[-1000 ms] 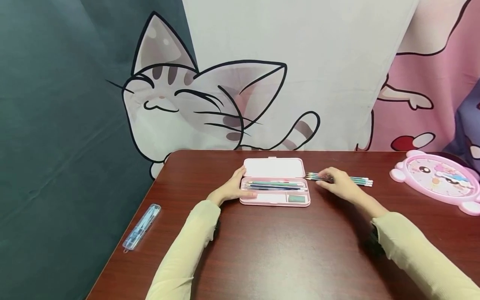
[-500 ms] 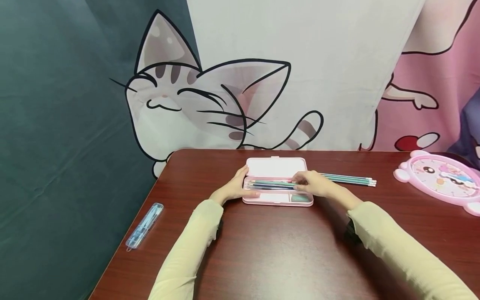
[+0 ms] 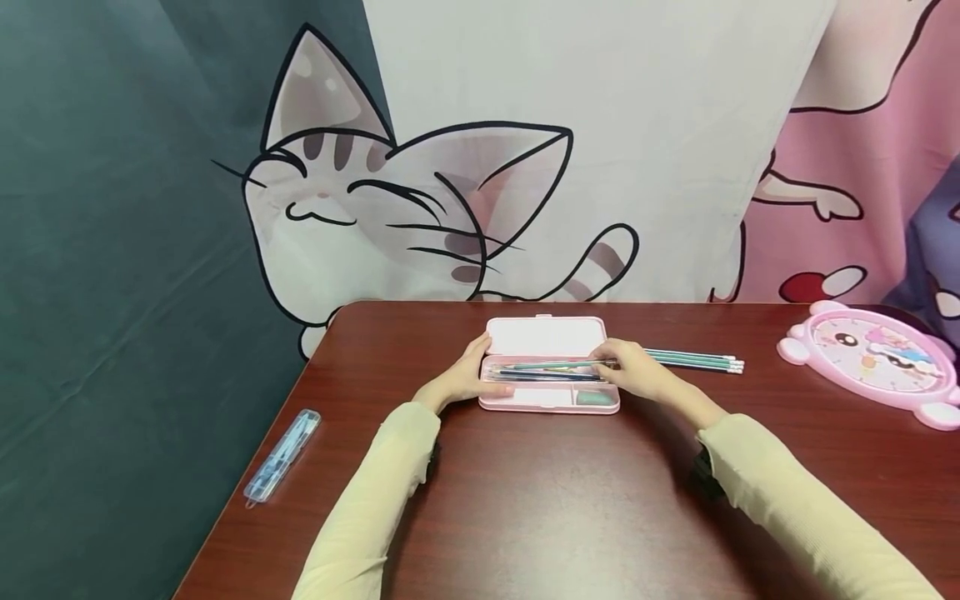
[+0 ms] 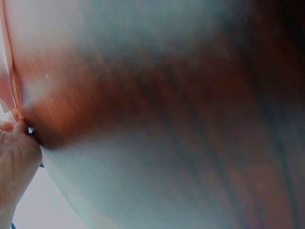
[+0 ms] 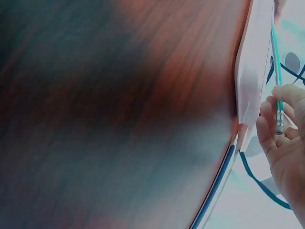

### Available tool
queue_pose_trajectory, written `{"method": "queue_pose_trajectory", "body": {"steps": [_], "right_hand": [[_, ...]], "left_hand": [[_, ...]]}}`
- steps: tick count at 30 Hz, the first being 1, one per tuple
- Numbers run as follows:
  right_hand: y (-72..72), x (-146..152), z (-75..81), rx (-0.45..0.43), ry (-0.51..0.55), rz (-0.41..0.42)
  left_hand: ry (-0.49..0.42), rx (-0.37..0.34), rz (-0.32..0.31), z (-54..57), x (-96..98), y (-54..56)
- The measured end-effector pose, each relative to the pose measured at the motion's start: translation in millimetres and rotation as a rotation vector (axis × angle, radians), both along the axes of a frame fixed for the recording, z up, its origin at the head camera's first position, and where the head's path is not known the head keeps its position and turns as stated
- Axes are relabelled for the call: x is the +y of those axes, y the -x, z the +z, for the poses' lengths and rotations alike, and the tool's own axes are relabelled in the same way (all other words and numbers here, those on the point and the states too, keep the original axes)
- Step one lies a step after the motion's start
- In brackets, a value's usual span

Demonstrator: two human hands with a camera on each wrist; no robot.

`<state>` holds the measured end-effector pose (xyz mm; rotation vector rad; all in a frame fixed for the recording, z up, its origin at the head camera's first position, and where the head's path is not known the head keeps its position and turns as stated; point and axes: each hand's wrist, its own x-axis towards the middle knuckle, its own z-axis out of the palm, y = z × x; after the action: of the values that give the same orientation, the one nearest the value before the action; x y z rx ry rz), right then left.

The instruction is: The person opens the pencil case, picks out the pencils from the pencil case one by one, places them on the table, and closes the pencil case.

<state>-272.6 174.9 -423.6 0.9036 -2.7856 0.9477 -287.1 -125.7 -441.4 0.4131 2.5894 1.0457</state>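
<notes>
The right hand (image 3: 633, 368) pinched a green pencil (image 5: 277, 67) over the right end of an open case (image 3: 546, 337); the right wrist view showed the pencil's metal-banded end, hidden in the head view. The left hand (image 3: 459, 379), thumb and fingers spread, touched the case's left end. More pencils (image 3: 697, 360) lay behind the right hand. The table (image 3: 555, 492) stretched from the case toward the person, its far edge near the lid; a blue box (image 3: 283, 457) lay by the left edge, a pink clock (image 3: 873, 352) well to the right.
</notes>
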Motion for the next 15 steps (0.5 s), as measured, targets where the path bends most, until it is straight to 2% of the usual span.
{"method": "queue_pose_trajectory", "body": {"steps": [4, 15], "right_hand": [[-1.8, 5.9, -0.8, 0.028, 0.028, -0.008], [-7.0, 24.3, -2.0, 0.033, 0.068, -0.047]], "left_hand": [[-0.004, -0.001, -0.002, -0.7, -0.5, 0.3], [-0.042, 0.015, -0.026, 2.3, -2.4, -3.1]]}}
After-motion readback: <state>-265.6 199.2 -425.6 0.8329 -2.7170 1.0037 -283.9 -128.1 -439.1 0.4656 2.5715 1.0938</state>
